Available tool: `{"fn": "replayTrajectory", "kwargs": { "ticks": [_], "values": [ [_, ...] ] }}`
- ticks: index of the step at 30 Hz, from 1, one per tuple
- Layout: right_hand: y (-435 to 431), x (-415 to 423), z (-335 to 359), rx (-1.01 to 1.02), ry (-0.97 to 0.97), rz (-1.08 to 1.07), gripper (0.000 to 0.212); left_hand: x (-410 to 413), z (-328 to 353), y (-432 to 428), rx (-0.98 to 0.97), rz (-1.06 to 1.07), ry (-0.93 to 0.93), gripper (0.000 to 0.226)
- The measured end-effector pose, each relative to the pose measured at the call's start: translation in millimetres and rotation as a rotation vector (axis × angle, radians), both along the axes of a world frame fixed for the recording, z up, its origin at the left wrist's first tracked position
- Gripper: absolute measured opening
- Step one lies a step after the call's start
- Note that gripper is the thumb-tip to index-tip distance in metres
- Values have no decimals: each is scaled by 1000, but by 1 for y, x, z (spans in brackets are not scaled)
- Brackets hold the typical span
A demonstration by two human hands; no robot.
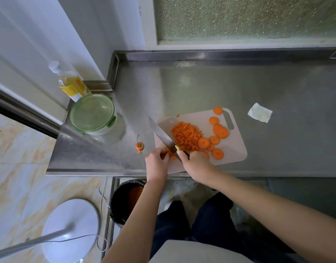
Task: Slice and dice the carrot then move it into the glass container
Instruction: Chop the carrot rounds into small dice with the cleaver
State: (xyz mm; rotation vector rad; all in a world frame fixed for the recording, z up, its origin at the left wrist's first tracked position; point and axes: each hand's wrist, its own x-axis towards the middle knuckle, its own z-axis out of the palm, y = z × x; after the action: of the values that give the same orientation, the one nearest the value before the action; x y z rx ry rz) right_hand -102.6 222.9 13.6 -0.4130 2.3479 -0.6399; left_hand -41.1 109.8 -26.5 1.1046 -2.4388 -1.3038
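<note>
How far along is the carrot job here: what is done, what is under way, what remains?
Done: a pile of diced carrot lies on the cutting board. Under way: the right hand grips the knife while the left hand holds carrot pieces at the blade. Left: several round slices are undiced, and the glass container sits lidded off the board, apparently empty.
</note>
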Motion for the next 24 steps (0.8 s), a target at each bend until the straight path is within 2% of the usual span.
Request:
{"fn": "replayTrajectory", "kwargs": {
  "ticks": [13,24],
  "values": [
    [-1,10,-16,-125,71,-13,57,0,1,-1,24,11,10,11],
    [11,-23,-13,-53,41,-59,57,-4,0,5,-4,14,17,8]
  ]
}}
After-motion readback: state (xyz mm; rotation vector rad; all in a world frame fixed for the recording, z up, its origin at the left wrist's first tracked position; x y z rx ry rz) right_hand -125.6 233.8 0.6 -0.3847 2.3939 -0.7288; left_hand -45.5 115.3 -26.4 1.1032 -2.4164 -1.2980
